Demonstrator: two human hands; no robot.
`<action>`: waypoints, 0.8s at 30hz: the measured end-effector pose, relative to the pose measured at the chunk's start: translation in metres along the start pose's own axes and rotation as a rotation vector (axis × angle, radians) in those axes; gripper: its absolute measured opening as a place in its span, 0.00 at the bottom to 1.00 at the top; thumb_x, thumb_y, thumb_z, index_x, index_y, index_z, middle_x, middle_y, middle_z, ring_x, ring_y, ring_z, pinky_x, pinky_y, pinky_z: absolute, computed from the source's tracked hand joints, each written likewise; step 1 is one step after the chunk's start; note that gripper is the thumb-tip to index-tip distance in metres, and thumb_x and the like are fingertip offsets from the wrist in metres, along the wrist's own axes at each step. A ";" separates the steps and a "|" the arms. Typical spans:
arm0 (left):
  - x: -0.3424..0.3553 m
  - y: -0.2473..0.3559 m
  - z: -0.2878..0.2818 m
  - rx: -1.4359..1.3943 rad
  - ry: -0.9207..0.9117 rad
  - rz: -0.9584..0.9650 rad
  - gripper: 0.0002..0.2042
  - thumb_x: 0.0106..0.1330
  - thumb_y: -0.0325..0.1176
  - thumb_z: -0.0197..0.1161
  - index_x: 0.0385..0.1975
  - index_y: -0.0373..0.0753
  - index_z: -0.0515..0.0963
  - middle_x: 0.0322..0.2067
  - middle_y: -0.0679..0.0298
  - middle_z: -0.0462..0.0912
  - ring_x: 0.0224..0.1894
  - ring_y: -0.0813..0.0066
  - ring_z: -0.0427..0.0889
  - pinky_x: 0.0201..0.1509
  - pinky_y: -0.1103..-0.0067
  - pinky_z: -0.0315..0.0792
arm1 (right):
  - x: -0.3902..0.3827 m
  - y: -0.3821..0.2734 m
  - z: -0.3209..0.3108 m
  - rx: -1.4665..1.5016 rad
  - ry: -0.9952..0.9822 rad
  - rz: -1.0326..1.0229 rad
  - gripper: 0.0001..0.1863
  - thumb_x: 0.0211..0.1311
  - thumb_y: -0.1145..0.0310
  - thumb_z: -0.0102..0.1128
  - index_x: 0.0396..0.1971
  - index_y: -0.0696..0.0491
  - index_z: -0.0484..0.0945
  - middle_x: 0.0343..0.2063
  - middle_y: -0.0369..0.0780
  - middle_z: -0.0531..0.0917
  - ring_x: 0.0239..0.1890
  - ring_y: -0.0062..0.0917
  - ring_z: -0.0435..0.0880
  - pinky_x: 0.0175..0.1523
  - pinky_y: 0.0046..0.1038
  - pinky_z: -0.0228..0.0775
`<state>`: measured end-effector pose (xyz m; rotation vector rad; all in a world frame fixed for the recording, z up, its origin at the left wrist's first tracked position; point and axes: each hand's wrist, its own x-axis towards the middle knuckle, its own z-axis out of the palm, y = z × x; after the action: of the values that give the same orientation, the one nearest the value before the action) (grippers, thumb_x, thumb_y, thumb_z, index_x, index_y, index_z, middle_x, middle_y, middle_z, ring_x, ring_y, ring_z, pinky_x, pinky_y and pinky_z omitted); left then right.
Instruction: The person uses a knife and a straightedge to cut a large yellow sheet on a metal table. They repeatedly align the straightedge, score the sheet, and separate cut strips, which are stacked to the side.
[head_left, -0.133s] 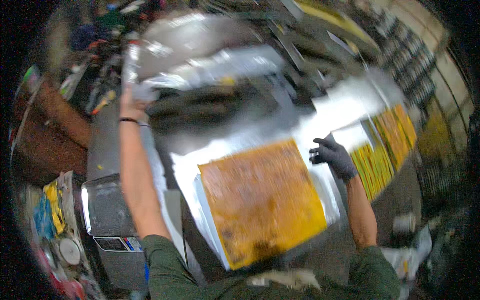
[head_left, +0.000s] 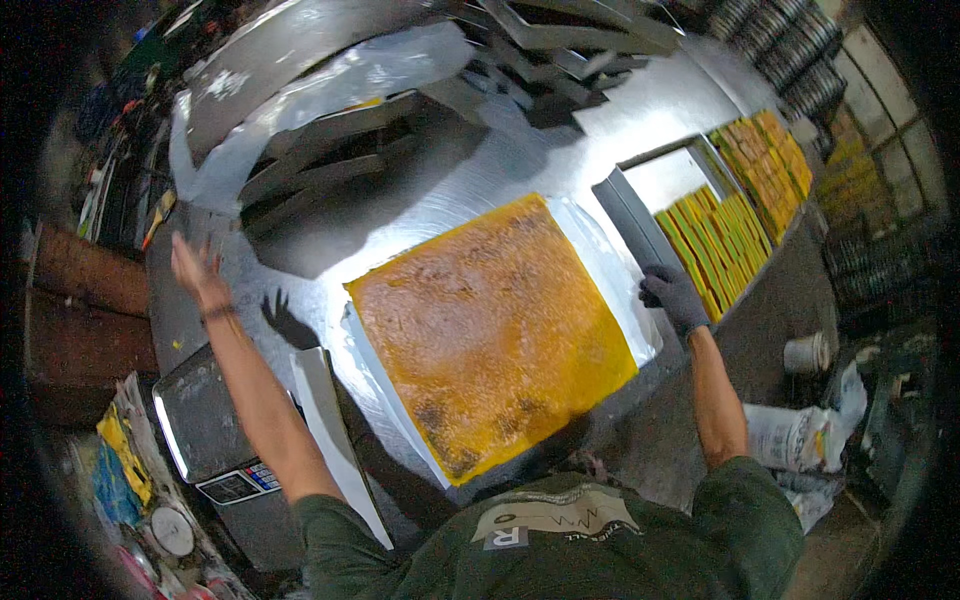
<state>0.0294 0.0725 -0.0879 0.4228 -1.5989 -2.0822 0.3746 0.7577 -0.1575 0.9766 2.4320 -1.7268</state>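
Note:
A large square sheet of what looks like cake [head_left: 490, 340], browned on top and yellow at its edges, lies in front of me on a pale liner over a shiny metal table [head_left: 520, 170]. My bare left hand [head_left: 197, 272] hovers beyond the cake's left corner with its fingers spread, holding nothing; its shadow falls on the table. My right hand [head_left: 677, 300], in a dark glove, is beside the near left corner of a metal tray [head_left: 632, 222]. Its fingers curl loosely, with nothing visible in them. Inside that tray are green and yellow layered strips [head_left: 715, 240].
Angular metal pans [head_left: 320, 165] are piled at the back left, with more metal pieces [head_left: 560, 50] behind. A digital scale [head_left: 215, 425] stands at the left, beside a long pale metal piece [head_left: 335, 440]. Cut brown-topped pieces [head_left: 765, 165] fill the far right section.
My left hand has drawn away from the metal pans toward the left, its fingers now spread. The view has shifted and sharpened. My right hand stays beside the tray.

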 end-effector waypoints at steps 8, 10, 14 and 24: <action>-0.313 -0.113 -0.124 0.782 -0.242 -0.093 0.16 0.69 0.39 0.68 0.42 0.29 0.78 0.39 0.57 0.82 0.43 0.66 0.80 0.55 0.70 0.73 | -0.004 0.102 0.002 -0.838 0.159 -0.125 0.29 0.62 0.49 0.65 0.52 0.58 0.82 0.44 0.50 0.87 0.43 0.39 0.87 0.48 0.41 0.77; -0.364 -0.119 -0.138 1.092 -0.152 -0.059 0.27 0.68 0.42 0.69 0.56 0.26 0.73 0.55 0.45 0.79 0.51 0.56 0.80 0.57 0.66 0.73 | 0.013 0.094 0.005 -0.474 -0.189 0.011 0.30 0.64 0.46 0.62 0.52 0.60 0.81 0.46 0.50 0.86 0.43 0.40 0.87 0.47 0.42 0.78; -0.414 -0.127 -0.156 1.020 -0.142 -0.229 0.28 0.69 0.43 0.67 0.59 0.27 0.72 0.51 0.44 0.82 0.53 0.54 0.83 0.58 0.65 0.74 | 0.039 0.094 -0.011 0.685 -0.563 0.202 0.32 0.64 0.53 0.66 0.56 0.66 0.78 0.51 0.54 0.82 0.48 0.39 0.85 0.50 0.34 0.79; -0.422 -0.147 -0.169 1.384 -0.283 -0.196 0.22 0.70 0.49 0.57 0.41 0.32 0.83 0.41 0.43 0.86 0.48 0.47 0.84 0.52 0.60 0.75 | 0.060 0.106 0.063 -0.843 -0.067 -0.580 0.17 0.67 0.60 0.57 0.44 0.57 0.83 0.44 0.54 0.85 0.49 0.49 0.84 0.55 0.46 0.75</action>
<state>0.4430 0.1943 -0.2940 0.7269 -3.0787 -0.8043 0.3560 0.7539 -0.2930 0.1189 3.0910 -0.5577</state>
